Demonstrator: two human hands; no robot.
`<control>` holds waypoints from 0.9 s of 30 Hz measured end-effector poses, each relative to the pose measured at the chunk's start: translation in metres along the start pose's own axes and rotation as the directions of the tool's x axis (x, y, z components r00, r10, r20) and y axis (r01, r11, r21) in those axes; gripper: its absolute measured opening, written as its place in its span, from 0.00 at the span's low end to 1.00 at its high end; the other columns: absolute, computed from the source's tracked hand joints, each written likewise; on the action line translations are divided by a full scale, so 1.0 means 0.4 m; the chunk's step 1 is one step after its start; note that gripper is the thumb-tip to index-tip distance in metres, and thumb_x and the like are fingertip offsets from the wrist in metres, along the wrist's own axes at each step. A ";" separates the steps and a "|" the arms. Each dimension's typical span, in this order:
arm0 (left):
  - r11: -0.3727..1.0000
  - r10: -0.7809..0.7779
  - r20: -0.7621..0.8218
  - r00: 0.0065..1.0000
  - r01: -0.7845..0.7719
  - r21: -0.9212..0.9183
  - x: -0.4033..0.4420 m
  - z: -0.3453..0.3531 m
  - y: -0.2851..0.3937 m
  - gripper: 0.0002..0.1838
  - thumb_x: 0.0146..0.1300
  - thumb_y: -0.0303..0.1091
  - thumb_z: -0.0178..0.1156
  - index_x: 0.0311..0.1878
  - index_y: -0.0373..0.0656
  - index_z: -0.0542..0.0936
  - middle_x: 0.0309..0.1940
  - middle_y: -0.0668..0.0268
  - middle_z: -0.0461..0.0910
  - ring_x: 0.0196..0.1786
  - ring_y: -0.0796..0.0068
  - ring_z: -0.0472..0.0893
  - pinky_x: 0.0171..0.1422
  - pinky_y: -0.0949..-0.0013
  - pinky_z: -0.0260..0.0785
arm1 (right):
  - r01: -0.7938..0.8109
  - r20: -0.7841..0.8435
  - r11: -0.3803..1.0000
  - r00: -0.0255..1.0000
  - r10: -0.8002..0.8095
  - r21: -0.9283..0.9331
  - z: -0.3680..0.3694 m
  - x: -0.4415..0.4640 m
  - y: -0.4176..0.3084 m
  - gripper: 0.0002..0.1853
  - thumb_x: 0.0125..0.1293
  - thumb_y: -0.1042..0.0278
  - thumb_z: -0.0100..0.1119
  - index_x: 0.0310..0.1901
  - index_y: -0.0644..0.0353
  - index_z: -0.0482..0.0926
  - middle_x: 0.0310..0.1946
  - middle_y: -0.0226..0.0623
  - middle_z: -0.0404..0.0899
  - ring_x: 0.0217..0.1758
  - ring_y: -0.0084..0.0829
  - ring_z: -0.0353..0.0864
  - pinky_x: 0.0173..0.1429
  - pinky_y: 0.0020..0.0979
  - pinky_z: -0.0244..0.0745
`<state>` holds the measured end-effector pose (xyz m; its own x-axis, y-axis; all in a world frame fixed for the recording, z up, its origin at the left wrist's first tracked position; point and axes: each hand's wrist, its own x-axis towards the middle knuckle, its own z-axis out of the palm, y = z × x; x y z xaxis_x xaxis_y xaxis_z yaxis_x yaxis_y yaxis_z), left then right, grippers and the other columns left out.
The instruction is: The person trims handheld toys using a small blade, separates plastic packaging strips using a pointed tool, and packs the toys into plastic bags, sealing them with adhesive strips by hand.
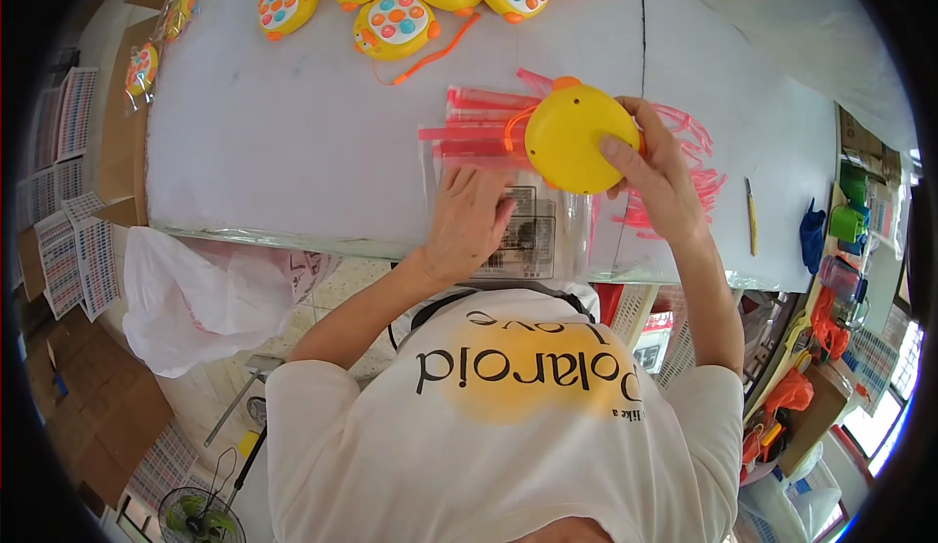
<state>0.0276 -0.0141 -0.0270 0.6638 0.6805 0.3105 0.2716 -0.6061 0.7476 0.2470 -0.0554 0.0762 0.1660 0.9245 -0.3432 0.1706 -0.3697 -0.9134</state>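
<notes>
My right hand (664, 167) grips a round yellow toy (572, 142), its thumb lying across the plain back. Orange bits stick out at the toy's edge, and an orange cord loops from its left side. Just left of it, my left hand (469, 216) rests with fingers laid flat on a stack of clear plastic bags (572, 240). These bags have pink-red strips (479, 113) along their far edge and black printing. More pink strips (684, 186) lie on the table partly behind my right hand.
Several yellow toys with coloured buttons (396, 25) lie at the table's far side. Two bagged toys (142, 69) sit at the left by cardboard. A yellow pen-like tool (751, 216) lies at the right. A white plastic bag (195, 299) hangs below the table's near edge (293, 240).
</notes>
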 end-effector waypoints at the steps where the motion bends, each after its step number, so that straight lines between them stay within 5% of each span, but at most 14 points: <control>1: 1.000 0.001 0.003 1.000 -0.001 -0.003 0.001 0.001 0.003 0.13 0.52 0.21 0.61 0.41 0.38 0.74 0.31 0.63 0.73 0.39 0.61 0.73 0.49 0.59 0.64 | -0.053 0.025 0.995 0.998 0.051 0.083 0.000 -0.017 -0.002 0.28 0.66 0.64 0.58 0.63 0.68 0.63 0.45 0.36 0.76 0.44 0.21 0.77 0.39 0.23 0.77; 4: 0.986 -0.095 -0.056 0.994 0.087 -0.139 0.009 0.002 0.004 0.13 0.51 0.20 0.60 0.42 0.37 0.74 0.33 0.62 0.74 0.39 0.60 0.73 0.48 0.59 0.64 | -0.072 0.191 0.994 0.980 0.054 0.088 -0.004 -0.052 0.036 0.30 0.67 0.62 0.57 0.65 0.69 0.60 0.48 0.38 0.75 0.44 0.23 0.77 0.37 0.24 0.79; 8: 0.994 0.108 0.050 0.993 -0.108 0.003 0.016 0.017 -0.026 0.13 0.50 0.21 0.60 0.42 0.35 0.76 0.35 0.61 0.75 0.40 0.61 0.74 0.49 0.60 0.65 | -0.166 0.283 0.960 0.954 0.099 0.225 0.010 -0.065 0.038 0.30 0.68 0.65 0.54 0.67 0.67 0.57 0.50 0.39 0.74 0.46 0.25 0.78 0.40 0.25 0.81; 10: 0.989 0.140 0.100 0.985 -0.143 0.025 0.010 0.019 -0.028 0.13 0.50 0.21 0.61 0.41 0.35 0.77 0.36 0.61 0.75 0.41 0.62 0.75 0.50 0.61 0.65 | -0.120 0.113 0.751 0.992 0.061 0.649 0.028 -0.056 0.034 0.27 0.70 0.69 0.51 0.67 0.64 0.58 0.52 0.39 0.73 0.49 0.28 0.78 0.41 0.26 0.82; 11: 0.977 0.184 0.131 0.974 -0.195 0.083 0.009 0.015 -0.021 0.12 0.49 0.22 0.61 0.40 0.35 0.77 0.36 0.61 0.76 0.41 0.63 0.75 0.49 0.61 0.66 | -0.121 0.111 0.748 0.992 0.063 0.653 0.047 -0.047 0.036 0.27 0.70 0.69 0.51 0.67 0.64 0.58 0.52 0.39 0.73 0.49 0.28 0.78 0.41 0.26 0.82; 13: 0.958 0.227 0.170 0.959 -0.252 0.141 0.015 0.000 -0.003 0.11 0.49 0.23 0.62 0.38 0.35 0.77 0.36 0.61 0.76 0.41 0.63 0.75 0.49 0.61 0.66 | 0.060 -0.063 0.964 0.997 -0.046 0.259 0.087 -0.027 0.053 0.24 0.71 0.71 0.48 0.67 0.61 0.58 0.48 0.40 0.77 0.44 0.29 0.81 0.38 0.26 0.81; 14: 0.951 0.260 0.109 0.959 -0.274 0.146 0.022 -0.010 0.012 0.11 0.49 0.25 0.63 0.38 0.35 0.78 0.36 0.60 0.76 0.40 0.63 0.76 0.48 0.61 0.67 | 0.059 -0.064 0.963 0.997 -0.043 0.263 0.091 -0.029 0.064 0.24 0.71 0.71 0.48 0.67 0.61 0.58 0.48 0.40 0.77 0.44 0.29 0.81 0.38 0.26 0.81; 16: 0.944 0.287 0.045 0.957 -0.291 0.154 0.030 -0.032 0.034 0.10 0.50 0.26 0.64 0.37 0.36 0.78 0.35 0.60 0.77 0.39 0.63 0.76 0.47 0.61 0.67 | 0.204 0.083 0.940 0.979 -0.188 -0.274 0.097 -0.038 0.087 0.23 0.72 0.71 0.48 0.67 0.60 0.59 0.40 0.40 0.79 0.33 0.28 0.81 0.35 0.26 0.79; 19: 0.952 0.265 0.021 0.964 -0.265 0.151 0.026 -0.088 0.042 0.12 0.51 0.29 0.65 0.39 0.36 0.79 0.34 0.60 0.78 0.39 0.63 0.77 0.46 0.61 0.69 | 0.275 0.007 0.898 0.957 -0.290 -0.343 0.095 -0.046 0.119 0.23 0.71 0.72 0.49 0.66 0.61 0.60 0.34 0.39 0.80 0.27 0.26 0.79 0.34 0.26 0.77; 22: 0.984 0.147 -0.166 0.975 -0.127 0.126 0.033 -0.125 0.038 0.11 0.55 0.30 0.65 0.41 0.36 0.79 0.35 0.60 0.79 0.40 0.63 0.79 0.46 0.62 0.70 | 0.209 -0.039 0.945 0.973 -0.226 -0.250 0.087 -0.058 0.103 0.23 0.71 0.72 0.49 0.65 0.61 0.61 0.35 0.41 0.80 0.28 0.25 0.80 0.35 0.27 0.78; 24: 0.901 -0.385 -0.053 0.922 0.362 -0.237 0.043 -0.126 0.029 0.07 0.62 0.27 0.60 0.41 0.34 0.78 0.34 0.61 0.81 0.38 0.69 0.81 0.43 0.67 0.71 | 0.251 -0.044 0.931 0.961 -0.272 -0.265 0.097 -0.054 0.113 0.22 0.72 0.71 0.49 0.66 0.61 0.61 0.35 0.41 0.80 0.29 0.25 0.80 0.35 0.27 0.78; 25: 0.902 -0.384 -0.060 0.921 0.361 -0.236 0.051 -0.120 0.019 0.07 0.62 0.27 0.60 0.41 0.34 0.78 0.34 0.61 0.81 0.38 0.69 0.81 0.43 0.67 0.71 | 0.296 -0.047 0.912 0.946 -0.321 -0.283 0.101 -0.049 0.114 0.22 0.72 0.70 0.48 0.66 0.61 0.62 0.34 0.42 0.80 0.29 0.26 0.81 0.36 0.27 0.78; 27: 0.609 -0.557 0.253 0.791 0.597 -0.522 0.065 -0.092 -0.007 0.07 0.66 0.28 0.57 0.40 0.32 0.77 0.31 0.63 0.81 0.33 0.76 0.80 0.40 0.73 0.72 | 0.290 -0.049 0.908 0.946 -0.319 -0.304 0.100 -0.048 0.108 0.22 0.71 0.70 0.50 0.65 0.60 0.64 0.35 0.45 0.80 0.29 0.34 0.81 0.36 0.31 0.77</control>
<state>0.0183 0.0204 0.0007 0.5498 0.7716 -0.3200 0.1976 0.2521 0.9473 0.2123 -0.0855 0.0344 0.1505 0.9884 -0.0226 0.4980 -0.0955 -0.8619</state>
